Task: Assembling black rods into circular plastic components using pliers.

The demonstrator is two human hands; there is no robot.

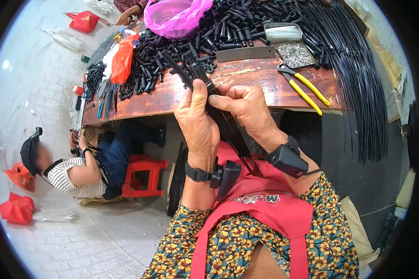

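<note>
Toward the upper left, short black plastic tubes (142, 84) are heaped on the reddish-brown wooden table (160, 101), presumably so that they can be reached from the seat. At the centre, a bundle of thin, glossy black strands (229, 128) is held up at the table's front edge, slanted from thicker, tube-like upper ends down to fine, slightly fanned tips over the apron. By the left hand (198, 122) it is wrapped, the fingers curled closed and the thumb laid upright along it, probably to keep the strands gathered. By the right hand (247, 109) it is pinched from the side, thumb pressed down, seemingly for finer control; how its other fingers are set cannot be told. Farther right, yellow-handled pliers (305, 97) are laid with their handles toward the person, apparently for easy pickup. At the far right, long black strands (361, 88) are draped over the table's edge, likely being too long to lie flat.
</note>
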